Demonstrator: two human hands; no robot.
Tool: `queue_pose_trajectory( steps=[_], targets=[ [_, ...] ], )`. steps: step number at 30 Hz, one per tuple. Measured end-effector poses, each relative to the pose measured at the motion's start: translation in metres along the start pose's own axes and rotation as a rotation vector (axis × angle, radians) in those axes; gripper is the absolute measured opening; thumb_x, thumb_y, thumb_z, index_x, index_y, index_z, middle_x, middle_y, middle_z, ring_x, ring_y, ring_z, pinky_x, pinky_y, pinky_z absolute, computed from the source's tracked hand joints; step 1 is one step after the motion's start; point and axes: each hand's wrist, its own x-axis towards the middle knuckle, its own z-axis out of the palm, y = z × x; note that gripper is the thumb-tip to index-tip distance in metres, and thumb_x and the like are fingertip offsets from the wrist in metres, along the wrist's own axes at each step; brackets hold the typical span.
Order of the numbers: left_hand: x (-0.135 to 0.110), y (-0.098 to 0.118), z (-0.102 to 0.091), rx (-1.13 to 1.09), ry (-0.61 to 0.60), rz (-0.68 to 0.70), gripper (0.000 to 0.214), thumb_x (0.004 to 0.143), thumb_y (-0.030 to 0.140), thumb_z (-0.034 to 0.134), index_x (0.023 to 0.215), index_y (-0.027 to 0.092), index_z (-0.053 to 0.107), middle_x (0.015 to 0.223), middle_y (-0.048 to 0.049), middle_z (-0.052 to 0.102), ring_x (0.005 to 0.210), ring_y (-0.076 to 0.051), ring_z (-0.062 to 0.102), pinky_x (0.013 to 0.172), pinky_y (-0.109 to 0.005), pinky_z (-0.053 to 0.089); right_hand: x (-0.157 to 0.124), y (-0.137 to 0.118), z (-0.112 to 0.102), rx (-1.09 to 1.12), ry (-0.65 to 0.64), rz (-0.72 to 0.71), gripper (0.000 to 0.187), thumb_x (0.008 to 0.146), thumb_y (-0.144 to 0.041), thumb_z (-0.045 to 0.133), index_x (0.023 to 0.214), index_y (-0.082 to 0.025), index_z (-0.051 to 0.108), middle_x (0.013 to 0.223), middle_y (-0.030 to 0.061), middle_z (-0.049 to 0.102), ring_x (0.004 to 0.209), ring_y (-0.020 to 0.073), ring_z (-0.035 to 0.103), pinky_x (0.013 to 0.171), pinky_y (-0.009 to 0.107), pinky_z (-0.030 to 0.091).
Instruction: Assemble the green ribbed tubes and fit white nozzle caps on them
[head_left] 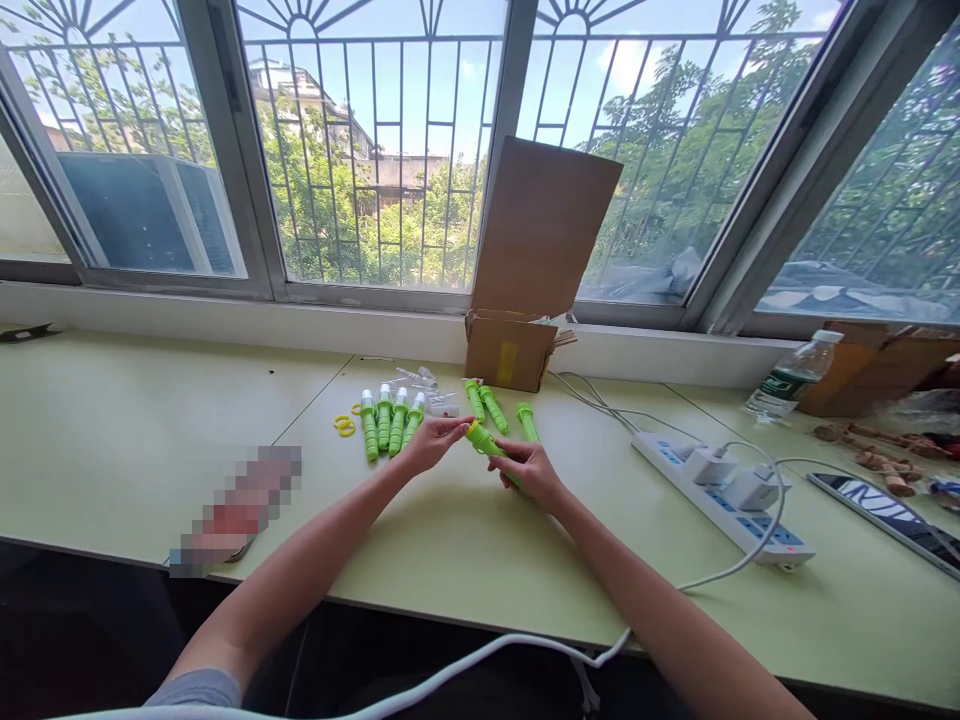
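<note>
Closest to you, a white cable point(480, 652) loops below your hands and passes under your right forearm, apparently toward the plugs; if that arm catches it, the tug could drag the strip or jolt your grip.

Beyond it, your right hand point(531, 470) is closed around a green tube point(487, 444), which tilts up and leftward toward your other hand. Your left hand point(439, 443) is pinched at the yellow ring point(472, 428) on the tube's end. That ring is small, so an off-centre push could seat it crooked or pop it from your fingertips, and a loose right-hand hold could let the tube twist.

Just left of your left hand stand out four white-tipped green tubes point(384, 422), lying side by side; a careless elbow or wrist swing could roll them. Further left lie loose yellow rings point(345, 426), easily brushed away.

Right of your right hand sits the power strip point(720, 500). Past both hands lie clear plastic pieces point(426, 378), hard to spot and easily scattered, then an open cardboard box point(504, 350).
</note>
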Motion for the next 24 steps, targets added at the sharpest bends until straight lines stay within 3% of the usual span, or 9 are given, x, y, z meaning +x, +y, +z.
queue_pose_trajectory(
  steps=[6, 14, 24],
  targets=[
    [0.0011, -0.0095, 0.001, -0.054, -0.004, -0.041, 0.05, 0.076, 0.049, 0.063, 0.114, 0.015, 0.064, 0.096, -0.0078, 0.07, 0.084, -0.017, 0.06, 0.083, -0.037, 0.049, -0.0046, -0.0084, 0.0024, 0.082, -0.011, 0.068, 0.039, 0.065, -0.046, 0.071, 0.09, -0.016, 0.072, 0.065, 0.0016, 0.063, 0.04, 0.007, 0.046, 0.035, 0.02, 0.035],
    [-0.0027, -0.004, 0.0057, -0.173, -0.047, -0.134, 0.051, 0.074, 0.055, 0.062, 0.109, 0.017, 0.067, 0.101, -0.0101, 0.069, 0.099, -0.022, 0.06, 0.09, -0.04, 0.046, -0.0067, -0.01, 0.0028, 0.13, -0.028, 0.132, 0.034, 0.067, -0.048, 0.069, 0.075, -0.015, 0.07, 0.055, -0.0002, 0.058, 0.037, 0.0077, 0.045, 0.031, 0.02, 0.03],
    [-0.0034, -0.0051, 0.0088, -0.28, -0.05, -0.18, 0.053, 0.074, 0.057, 0.062, 0.106, 0.016, 0.068, 0.102, -0.0137, 0.069, 0.101, -0.024, 0.062, 0.09, -0.041, 0.044, -0.0035, -0.0088, 0.0012, 0.331, -0.076, 0.243, 0.045, 0.066, -0.045, 0.07, 0.1, -0.015, 0.067, 0.062, 0.0002, 0.06, 0.037, 0.0065, 0.043, 0.03, 0.019, 0.027]
  ],
)
